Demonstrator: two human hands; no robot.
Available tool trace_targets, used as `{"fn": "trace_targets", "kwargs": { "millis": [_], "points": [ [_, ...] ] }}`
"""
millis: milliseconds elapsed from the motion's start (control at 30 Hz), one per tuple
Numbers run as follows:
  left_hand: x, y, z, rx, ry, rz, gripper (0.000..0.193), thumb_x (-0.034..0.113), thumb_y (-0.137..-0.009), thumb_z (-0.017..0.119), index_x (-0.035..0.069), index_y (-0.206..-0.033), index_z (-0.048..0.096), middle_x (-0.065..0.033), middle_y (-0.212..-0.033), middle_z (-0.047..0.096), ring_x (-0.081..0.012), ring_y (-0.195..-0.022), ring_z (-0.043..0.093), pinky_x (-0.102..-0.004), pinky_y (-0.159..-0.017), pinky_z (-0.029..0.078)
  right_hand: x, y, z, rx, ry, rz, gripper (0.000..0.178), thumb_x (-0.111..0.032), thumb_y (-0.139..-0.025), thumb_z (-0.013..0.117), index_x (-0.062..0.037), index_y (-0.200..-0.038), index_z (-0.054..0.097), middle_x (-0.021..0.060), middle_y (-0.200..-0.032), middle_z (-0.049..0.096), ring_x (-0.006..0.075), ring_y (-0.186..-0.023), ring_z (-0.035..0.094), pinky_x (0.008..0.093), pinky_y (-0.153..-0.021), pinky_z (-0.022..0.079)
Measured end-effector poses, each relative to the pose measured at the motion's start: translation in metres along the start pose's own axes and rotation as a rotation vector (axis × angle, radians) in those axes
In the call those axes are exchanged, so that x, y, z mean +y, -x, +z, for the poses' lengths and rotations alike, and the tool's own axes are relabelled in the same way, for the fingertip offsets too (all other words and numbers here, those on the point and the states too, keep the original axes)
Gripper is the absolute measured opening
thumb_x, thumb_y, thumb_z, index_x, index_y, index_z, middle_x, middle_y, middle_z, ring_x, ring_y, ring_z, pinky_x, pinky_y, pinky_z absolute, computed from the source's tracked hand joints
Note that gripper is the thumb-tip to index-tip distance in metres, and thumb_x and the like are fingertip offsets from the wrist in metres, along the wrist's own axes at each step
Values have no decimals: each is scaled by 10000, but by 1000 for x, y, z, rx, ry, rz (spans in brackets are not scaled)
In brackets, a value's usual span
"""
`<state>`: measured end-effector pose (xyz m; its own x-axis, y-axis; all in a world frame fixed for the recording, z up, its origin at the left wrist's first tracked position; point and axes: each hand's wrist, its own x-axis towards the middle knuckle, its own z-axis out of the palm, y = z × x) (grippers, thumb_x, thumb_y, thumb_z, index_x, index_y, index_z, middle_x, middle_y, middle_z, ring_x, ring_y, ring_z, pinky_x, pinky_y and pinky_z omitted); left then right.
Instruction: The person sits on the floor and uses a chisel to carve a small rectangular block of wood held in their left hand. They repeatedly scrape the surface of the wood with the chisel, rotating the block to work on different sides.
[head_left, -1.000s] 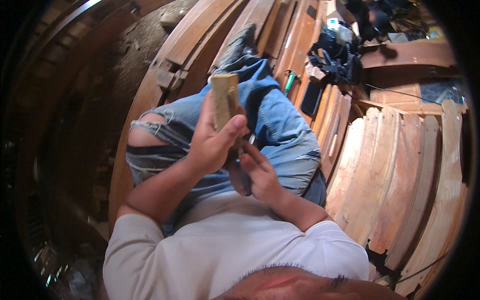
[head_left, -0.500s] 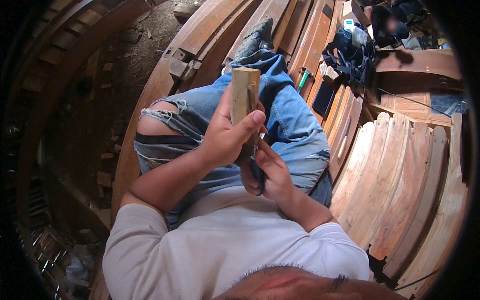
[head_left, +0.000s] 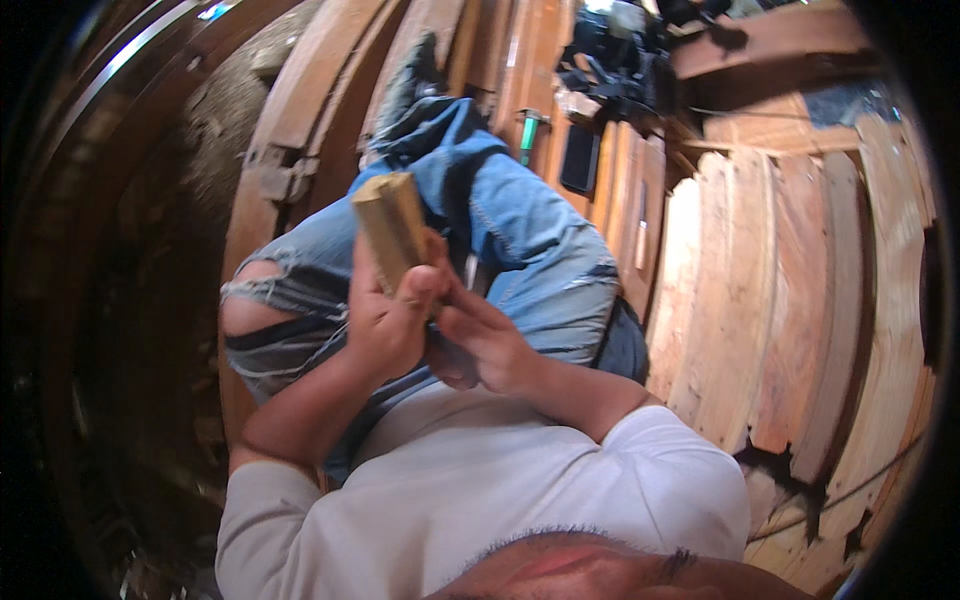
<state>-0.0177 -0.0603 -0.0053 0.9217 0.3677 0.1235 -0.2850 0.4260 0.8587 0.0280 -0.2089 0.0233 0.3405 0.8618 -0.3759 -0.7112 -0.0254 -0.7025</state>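
Though beyond block point(head_left: 390, 225), phone point(head_left: 578, 157) near hammer point(head_left: 528, 137).

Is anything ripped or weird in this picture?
Yes, the blue jeans are ripped open at the left knee, with frayed threads around it. The phone lying among wooden boards looks a little odd too. The wooden block in the left hand is too blurry to check.

A green-handled hammer point(head_left: 528, 137) lies beside a black phone point(head_left: 579, 158), pale planks point(head_left: 737, 265) farther right.
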Motion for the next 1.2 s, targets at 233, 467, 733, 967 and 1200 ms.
{"fn": "trace_targets", "kwargs": {
  "millis": [233,467,733,967,1200],
  "points": [
    [9,-15,6,82,21,-23,537,496,-1022,602,46,-1266,439,-65,-993,520,-150,-832,519,-350,-784,498,-12,-7,-7,-55,18,28,540,-416,-1101,458,-152,-1547,305,29,-648,484,108,-466,432,243,-412,341],
    [24,-42,-40,141,584,-285,523,546,-1070,430,61,-1213,566,-108,-1029,634,-173,-853,632,-396,-844,541,-7,-10,-13,-85,-68,113,450,-457,-1100,427,-41,-1242,527,35,-592,464,113,-447,445,252,-409,367],
    [27,-42,-47,72,679,-336,518,506,-1051,462,48,-1289,506,-115,-1014,642,-193,-849,656,-418,-885,553,-2,-9,-12,-29,-44,55,488,-480,-1094,436,-8,-1130,553,40,-609,486,124,-453,473,256,-438,412],
    [26,-42,-54,-38,805,-434,557,463,-1060,383,26,-1383,505,-140,-1030,650,-214,-845,668,-438,-900,561,-31,-19,-29,116,185,-227,374,-386,-1081,517,-18,-1138,556,45,-643,506,113,-468,489,245,-435,414],
    [31,-43,-38,-28,710,-512,610,435,-1082,325,-12,-1482,435,-121,-988,617,-197,-882,638,-356,-837,550,-65,-45,-45,282,275,-432,176,-183,-1054,596,-49,-1147,529,81,-829,606,83,-504,512,211,-451,437]
  ]
}}
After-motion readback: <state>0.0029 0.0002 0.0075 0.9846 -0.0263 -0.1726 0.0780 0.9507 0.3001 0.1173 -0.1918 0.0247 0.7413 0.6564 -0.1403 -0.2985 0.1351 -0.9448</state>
